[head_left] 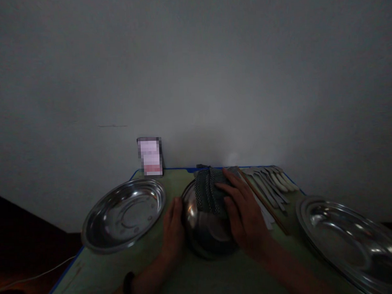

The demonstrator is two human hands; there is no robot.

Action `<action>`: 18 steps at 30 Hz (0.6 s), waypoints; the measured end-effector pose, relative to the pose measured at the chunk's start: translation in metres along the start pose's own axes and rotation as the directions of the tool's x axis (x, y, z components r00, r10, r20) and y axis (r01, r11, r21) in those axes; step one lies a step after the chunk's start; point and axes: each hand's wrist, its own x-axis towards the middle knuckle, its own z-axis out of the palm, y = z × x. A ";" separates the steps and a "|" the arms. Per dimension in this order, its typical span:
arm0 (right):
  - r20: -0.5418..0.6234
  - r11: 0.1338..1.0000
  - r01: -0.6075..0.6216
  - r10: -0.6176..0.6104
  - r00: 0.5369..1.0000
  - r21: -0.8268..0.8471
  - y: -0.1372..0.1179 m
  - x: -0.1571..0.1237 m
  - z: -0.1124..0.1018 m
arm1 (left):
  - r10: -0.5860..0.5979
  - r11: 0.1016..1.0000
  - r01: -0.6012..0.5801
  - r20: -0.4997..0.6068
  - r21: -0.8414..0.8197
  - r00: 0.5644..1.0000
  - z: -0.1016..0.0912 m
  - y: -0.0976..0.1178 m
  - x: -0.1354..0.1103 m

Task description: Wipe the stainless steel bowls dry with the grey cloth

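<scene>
A shiny metal bowl point(207, 232) is in the middle of the table, between my two hands. My left hand point(173, 231) grips the bowl's left side, fingers pressed along its edge. Over the bowl's far part lies a dark, checked-edged cloth point(205, 191). My right hand point(243, 212) holds this cloth against the bowl, its fingers bent over the fabric. Part of the cloth and the bowl's right side are hidden under that hand. In the dim light I cannot tell which way up the bowl is.
A round metal dish point(124, 218) sits left, and larger metal dishes point(347, 240) are at the right. Several spoons and forks point(271, 187) lie behind my right hand beside brown chopsticks point(265, 204). A blurred phone-like screen point(150, 157) leans on the wall point(213, 78).
</scene>
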 end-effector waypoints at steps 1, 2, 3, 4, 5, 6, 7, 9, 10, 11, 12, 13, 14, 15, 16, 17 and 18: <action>-0.019 1.000 0.013 -0.014 1.000 -0.010 0.003 -0.003 0.006 | 0.020 0.999 -0.018 -0.048 0.033 0.999 0.000 -0.002 0.002; -0.026 1.000 0.023 -0.023 0.999 -0.019 0.006 -0.005 0.011 | 0.049 0.996 -0.041 -0.104 0.077 0.993 0.001 -0.004 0.004; -0.027 0.999 0.029 -0.029 0.999 -0.023 0.007 -0.005 0.015 | 0.082 0.991 -0.064 -0.149 0.120 0.985 0.001 -0.006 0.006; -0.018 0.999 0.027 -0.028 0.999 -0.023 0.008 -0.005 0.017 | 0.103 0.986 -0.081 -0.155 0.145 0.983 0.002 -0.007 0.008; -0.004 1.000 0.020 -0.020 1.000 -0.023 0.008 -0.003 0.018 | 0.119 0.983 -0.094 -0.157 0.161 0.980 0.002 -0.008 0.010; 0.011 1.000 0.012 -0.012 1.000 -0.023 0.007 -0.001 0.017 | 0.131 0.980 -0.103 -0.163 0.172 0.978 0.003 -0.008 0.011; 0.027 1.000 0.002 -0.001 1.000 -0.023 0.006 0.002 0.016 | 0.138 0.978 -0.106 -0.174 0.182 0.975 0.003 -0.007 0.012; 0.068 1.000 -0.010 0.012 0.998 -0.023 0.003 0.008 0.009 | 0.146 0.974 -0.107 -0.189 0.201 0.971 0.004 -0.004 0.012; 0.089 1.000 -0.012 0.014 0.996 -0.025 0.002 0.011 0.006 | 0.156 0.971 -0.117 -0.184 0.207 0.971 0.005 -0.003 0.011; 0.108 1.000 -0.011 0.014 0.994 -0.028 0.000 0.014 0.002 | 0.169 0.969 -0.131 -0.174 0.210 0.970 0.005 -0.001 0.010; 0.125 0.999 -0.007 0.011 0.992 -0.033 -0.001 0.015 -0.001 | 0.180 0.967 -0.145 -0.160 0.209 0.971 0.006 0.001 0.009; 0.140 0.999 0.002 0.003 0.990 -0.038 -0.003 0.016 -0.003 | 0.192 0.966 -0.159 -0.148 0.205 0.970 0.007 0.002 0.008; 0.148 0.999 0.018 -0.011 0.989 -0.042 -0.004 0.017 -0.005 | 0.208 0.963 -0.179 -0.132 0.200 0.969 0.008 0.002 0.007; 0.150 0.998 0.043 -0.036 0.988 -0.042 -0.006 0.016 -0.006 | 0.226 0.960 -0.201 -0.118 0.197 0.967 0.009 0.002 0.006; 0.149 0.996 0.077 -0.070 0.986 -0.041 -0.008 0.016 -0.007 | 0.245 0.955 -0.222 -0.104 0.196 0.964 0.010 0.002 0.005; 0.146 0.993 0.112 -0.105 0.984 -0.040 -0.010 0.015 -0.008 | 0.261 0.951 -0.241 -0.086 0.196 0.961 0.010 0.003 0.005; 0.146 0.989 0.145 -0.137 0.980 -0.041 -0.013 0.015 -0.008 | 0.280 0.945 -0.261 -0.073 0.196 0.957 0.011 0.003 0.004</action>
